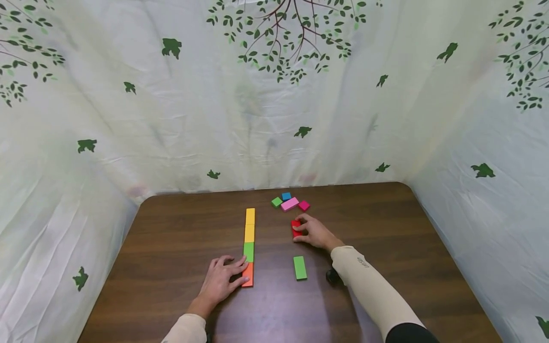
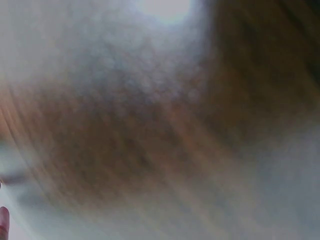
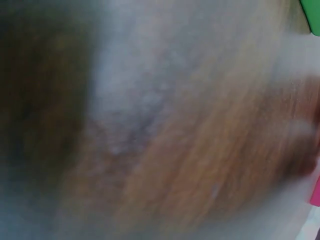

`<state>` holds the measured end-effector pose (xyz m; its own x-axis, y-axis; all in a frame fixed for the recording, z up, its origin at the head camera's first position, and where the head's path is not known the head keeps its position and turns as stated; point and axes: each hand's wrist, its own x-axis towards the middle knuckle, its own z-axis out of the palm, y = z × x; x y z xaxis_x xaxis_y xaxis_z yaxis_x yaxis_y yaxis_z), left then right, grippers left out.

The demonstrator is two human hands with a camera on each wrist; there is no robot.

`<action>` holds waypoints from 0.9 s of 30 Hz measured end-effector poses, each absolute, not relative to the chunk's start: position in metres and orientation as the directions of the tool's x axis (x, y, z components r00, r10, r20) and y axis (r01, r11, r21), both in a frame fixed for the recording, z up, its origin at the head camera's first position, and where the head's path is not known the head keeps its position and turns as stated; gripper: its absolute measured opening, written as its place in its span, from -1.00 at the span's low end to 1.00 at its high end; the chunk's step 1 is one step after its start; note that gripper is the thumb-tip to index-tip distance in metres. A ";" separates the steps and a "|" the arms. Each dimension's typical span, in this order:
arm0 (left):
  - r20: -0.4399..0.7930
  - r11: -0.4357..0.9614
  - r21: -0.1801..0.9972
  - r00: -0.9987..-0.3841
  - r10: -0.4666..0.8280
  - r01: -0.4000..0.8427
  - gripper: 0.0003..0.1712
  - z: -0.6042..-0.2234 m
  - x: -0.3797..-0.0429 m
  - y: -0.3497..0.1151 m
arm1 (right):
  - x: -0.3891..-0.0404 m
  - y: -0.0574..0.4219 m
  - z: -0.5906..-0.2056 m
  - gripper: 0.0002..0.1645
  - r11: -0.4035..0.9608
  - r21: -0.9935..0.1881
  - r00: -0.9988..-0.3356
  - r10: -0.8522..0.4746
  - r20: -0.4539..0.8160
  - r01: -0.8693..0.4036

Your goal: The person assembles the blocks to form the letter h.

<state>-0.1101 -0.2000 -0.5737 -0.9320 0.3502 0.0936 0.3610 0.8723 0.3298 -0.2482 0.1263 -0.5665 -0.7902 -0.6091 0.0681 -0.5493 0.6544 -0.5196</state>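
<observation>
In the head view, an orange block (image 1: 248, 275) lies at the near end of a straight row. Beyond it come a green block (image 1: 249, 251) and two yellow blocks (image 1: 249, 233). My left hand (image 1: 220, 278) rests at the left side of the orange block, its fingertips and thumb touching it with the fingers fairly straight. To the right of the row, my right hand (image 1: 315, 232) pinches a red block (image 1: 295, 224) between fingers and thumb, partly covering it. Nearer than that hand lies a separate green block (image 1: 300, 268).
At the back of the brown table (image 1: 193, 228) sits a loose group: a small green block (image 1: 276, 202), a blue block (image 1: 286, 196), a pink block (image 1: 289, 204) and a magenta block (image 1: 304, 206). A leaf-patterned curtain (image 1: 193, 119) surrounds the table. Both wrist views are mostly blurred.
</observation>
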 end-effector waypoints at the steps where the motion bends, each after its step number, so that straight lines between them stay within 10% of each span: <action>1: 0.092 0.873 0.331 -0.933 0.348 0.358 -0.42 -0.573 -0.110 -0.200 | -0.247 0.127 -0.567 -0.47 0.653 -0.517 -0.788 -0.612 0.069 -0.553; 27: 0.066 0.883 0.323 -0.939 0.338 0.341 -0.41 -0.572 -0.110 -0.199 | -0.229 0.134 -0.569 -0.58 0.605 -0.579 -0.776 -0.626 0.078 -0.546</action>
<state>-0.1096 -0.1992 -0.5716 -0.9387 0.3384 0.0661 0.3410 0.8830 0.3225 -0.2295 0.1337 -0.5691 -0.7763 -0.6256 0.0780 -0.5461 0.6055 -0.5789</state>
